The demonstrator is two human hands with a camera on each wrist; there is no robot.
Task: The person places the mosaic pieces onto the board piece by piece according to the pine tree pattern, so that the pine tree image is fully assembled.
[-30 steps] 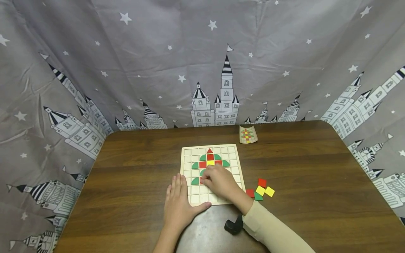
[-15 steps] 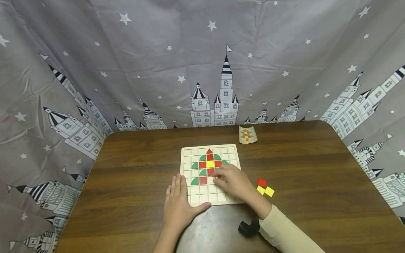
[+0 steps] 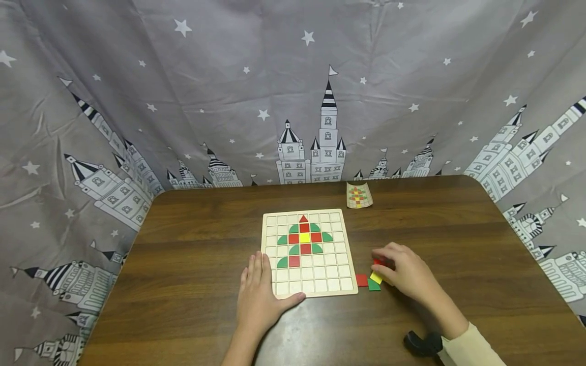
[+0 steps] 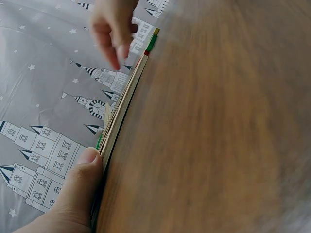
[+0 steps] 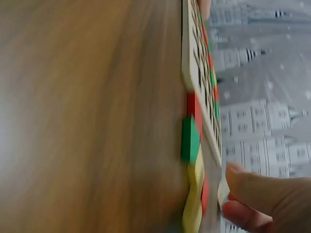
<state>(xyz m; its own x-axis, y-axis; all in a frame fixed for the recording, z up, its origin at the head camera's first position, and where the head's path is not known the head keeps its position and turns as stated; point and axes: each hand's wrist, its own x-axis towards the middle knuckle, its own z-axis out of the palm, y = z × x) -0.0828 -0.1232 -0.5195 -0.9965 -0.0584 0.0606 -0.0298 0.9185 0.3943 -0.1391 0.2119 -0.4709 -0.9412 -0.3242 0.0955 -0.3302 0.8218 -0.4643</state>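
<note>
A wooden grid board point(image 3: 320, 284) lies on the table with red, green and yellow tiles set in its squares in a tree-like figure. My left hand point(image 3: 258, 300) rests along the board's left edge with straight fingers, its thumb point(image 4: 80, 182) at the front edge. My right hand point(image 3: 409, 272) is over the loose tiles right of the board, thumb and fingers bent and apart, nothing between them. Under its fingertips are a red square tile point(image 3: 377, 262) and a yellow square tile point(image 3: 376, 278). Beside these lie a green quarter-circle tile point(image 3: 374, 285) and another red square tile point(image 3: 361, 280).
A small pattern card point(image 3: 358, 196) with a similar tree figure lies near the table's back edge. A grey curtain point(image 3: 220, 91) printed with stars and castles hangs behind. A black strap piece point(image 3: 422, 344) is at the right wrist by the sleeve point(image 3: 473, 348).
My right hand has left the board and moved right to the loose tiles. A red square tile and a green quarter-circle that it covered on the board now show. My left hand stays still.
</note>
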